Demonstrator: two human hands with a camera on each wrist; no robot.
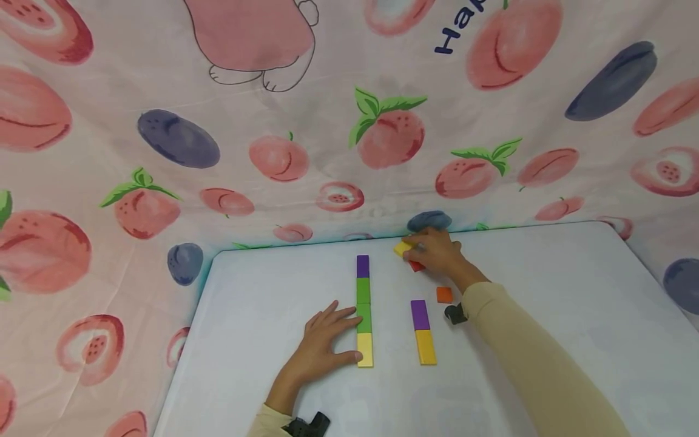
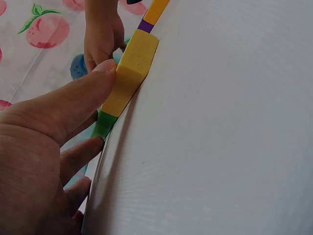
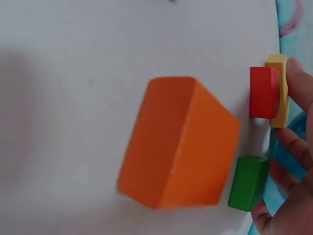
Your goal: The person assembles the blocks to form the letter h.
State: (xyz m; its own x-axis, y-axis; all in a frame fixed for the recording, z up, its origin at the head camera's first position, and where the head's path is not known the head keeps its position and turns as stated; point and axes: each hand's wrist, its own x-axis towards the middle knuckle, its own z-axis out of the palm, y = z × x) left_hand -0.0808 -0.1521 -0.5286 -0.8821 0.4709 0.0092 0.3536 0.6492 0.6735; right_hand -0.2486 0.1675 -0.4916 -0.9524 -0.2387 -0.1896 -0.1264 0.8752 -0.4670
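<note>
The place is a tabletop work area; whether in a home or a lab cannot be determined. Indicators: a white table (image 1: 246, 315) with rounded far corners, fruit-printed cloth (image 1: 317, 121) beyond its far, left and right edges, coloured blocks (image 1: 426, 348) on its surface, black cameras (image 1: 309, 426) worn on both wrists.

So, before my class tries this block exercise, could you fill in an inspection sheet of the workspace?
Surface: white tabletop.
Job's things: four-block column (purple, green, green, yellow, far to near); two-block column (purple, amber); orange block, red block, green block and yellow block.
Clutter: nothing seen.
Left hand: touches the four-block column.
Right hand: pinches the yellow block, beside the red block.
Cables: nothing seen.
Surroundings: fruit-print cloth beyond the tabletop.
</note>
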